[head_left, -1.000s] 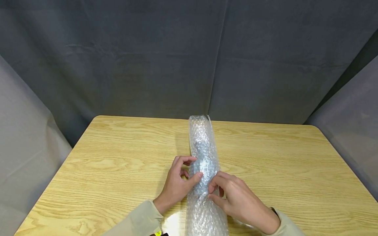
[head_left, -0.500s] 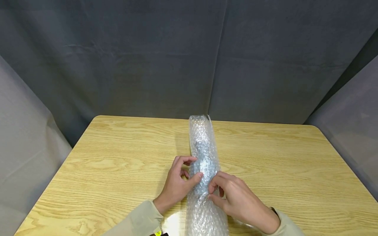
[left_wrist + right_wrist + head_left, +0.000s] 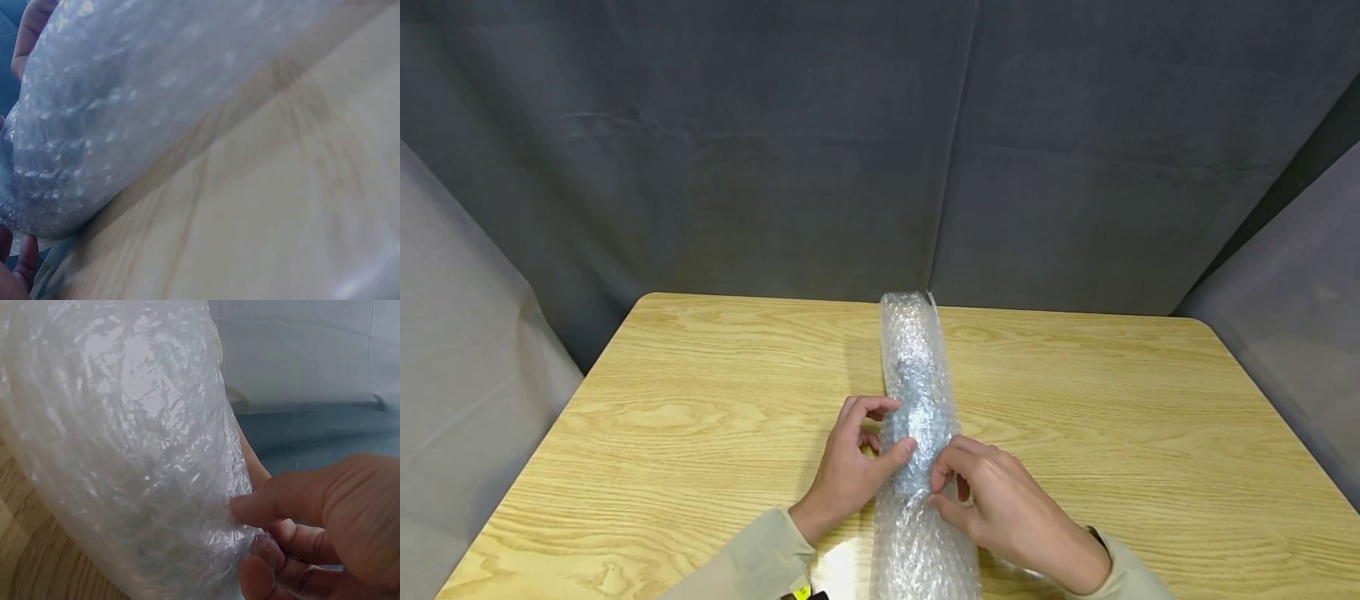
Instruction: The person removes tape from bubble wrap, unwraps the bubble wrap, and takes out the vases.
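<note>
A long strip of clear bubble wrap (image 3: pixel 921 550) runs from the table's far edge toward me. Through its layers shows something pale blue (image 3: pixel 917 387), its shape blurred by the bubbles. From the left, my left hand (image 3: pixel 850 467) holds this wrapped bundle, thumb lying on top and fingers bent along the left side. My right hand (image 3: pixel 1007 500) pinches the wrap on the right side, thumb and forefinger close together. The right wrist view has the bubble wrap (image 3: pixel 137 456) bunched at the right thumb's tip. In the left wrist view the wrap (image 3: pixel 125 94) bulges beside the fingers.
The wood-grain table (image 3: pixel 685 400) extends to both sides of the bundle. Behind it hangs a dark grey curtain (image 3: pixel 775 167), with lighter cloth (image 3: pixel 460 375) at the left and right. A small yellow tag (image 3: pixel 802 592) shows by the left cuff.
</note>
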The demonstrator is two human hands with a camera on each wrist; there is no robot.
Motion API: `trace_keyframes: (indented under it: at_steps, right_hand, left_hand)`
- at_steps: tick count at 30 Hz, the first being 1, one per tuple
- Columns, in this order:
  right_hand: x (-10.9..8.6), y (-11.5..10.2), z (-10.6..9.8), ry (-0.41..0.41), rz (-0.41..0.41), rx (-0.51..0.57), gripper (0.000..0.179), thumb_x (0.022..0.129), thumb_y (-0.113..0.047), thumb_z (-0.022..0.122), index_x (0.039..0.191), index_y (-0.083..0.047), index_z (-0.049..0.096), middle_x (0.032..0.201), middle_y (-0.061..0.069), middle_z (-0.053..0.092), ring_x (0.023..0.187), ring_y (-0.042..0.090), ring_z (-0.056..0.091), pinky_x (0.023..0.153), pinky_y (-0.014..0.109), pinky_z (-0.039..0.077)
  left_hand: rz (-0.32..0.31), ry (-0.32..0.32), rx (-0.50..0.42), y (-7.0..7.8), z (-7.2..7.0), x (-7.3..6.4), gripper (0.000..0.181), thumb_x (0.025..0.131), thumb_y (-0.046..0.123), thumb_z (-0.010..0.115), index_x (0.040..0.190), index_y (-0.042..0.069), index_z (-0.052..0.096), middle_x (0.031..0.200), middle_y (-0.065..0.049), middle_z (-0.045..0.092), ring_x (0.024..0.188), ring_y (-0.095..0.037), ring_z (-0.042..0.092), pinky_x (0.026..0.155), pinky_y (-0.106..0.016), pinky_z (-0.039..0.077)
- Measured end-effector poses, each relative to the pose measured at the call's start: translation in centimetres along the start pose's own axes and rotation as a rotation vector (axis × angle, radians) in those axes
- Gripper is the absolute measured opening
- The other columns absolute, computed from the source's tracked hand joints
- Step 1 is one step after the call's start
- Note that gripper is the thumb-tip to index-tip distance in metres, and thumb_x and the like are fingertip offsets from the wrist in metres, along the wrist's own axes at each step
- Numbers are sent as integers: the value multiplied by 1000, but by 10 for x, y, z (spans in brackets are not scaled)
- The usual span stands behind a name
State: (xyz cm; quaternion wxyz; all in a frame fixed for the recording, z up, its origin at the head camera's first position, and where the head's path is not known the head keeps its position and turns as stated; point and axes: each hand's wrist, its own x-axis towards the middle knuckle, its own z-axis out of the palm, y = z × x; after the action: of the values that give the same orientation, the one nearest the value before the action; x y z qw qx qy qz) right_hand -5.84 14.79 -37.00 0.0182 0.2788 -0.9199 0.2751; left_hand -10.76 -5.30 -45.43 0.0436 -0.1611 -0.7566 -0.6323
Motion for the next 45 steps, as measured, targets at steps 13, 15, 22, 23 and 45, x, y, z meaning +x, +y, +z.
trace_keyframes:
  at_steps: [13, 15, 22, 23, 45]
  right_hand:
    - [0, 1, -1, 37, 22, -15, 20, 81, -16, 87, 85, -25, 69, 83, -17, 64, 69, -2, 51, 59, 15, 44]
    - [0, 0, -1, 44, 24, -28, 19, 81, -17, 88, 84, -25, 71, 83, -17, 65, 69, -2, 52, 59, 14, 44]
    - [0, -2, -1, 49, 43, -39, 17, 80, -19, 89, 87, -25, 75, 86, -17, 67, 68, -5, 50, 57, 15, 43]
    - [-1, -2, -1, 51, 45, -43, 16, 80, -20, 89, 88, -25, 75, 86, -17, 67, 68, -5, 49, 57, 15, 42]
    - [0, -3, -1, 102, -8, -108, 18, 78, -18, 91, 79, -27, 75, 83, -20, 68, 68, -8, 51, 65, 18, 45]
  left_hand:
    - [-14, 6, 10, 1, 0, 0, 42, 91, 25, 77, 130, 20, 61, 127, -3, 55, 105, -14, 50, 77, -24, 53]
    - [-16, 5, 9, 2, 0, 0, 42, 91, 25, 76, 130, 20, 61, 127, -3, 55, 105, -14, 50, 77, -24, 53]
    - [-27, 4, 6, 2, -1, -1, 42, 92, 25, 76, 130, 21, 60, 127, -2, 55, 107, -16, 50, 78, -23, 52]
    - [-27, 4, 6, 2, -1, -1, 42, 92, 25, 76, 130, 21, 60, 127, -2, 55, 107, -16, 50, 78, -23, 52]
    - [-23, 2, -1, 1, -1, 0, 44, 90, 25, 77, 130, 20, 61, 127, -3, 55, 106, -15, 50, 78, -22, 52]
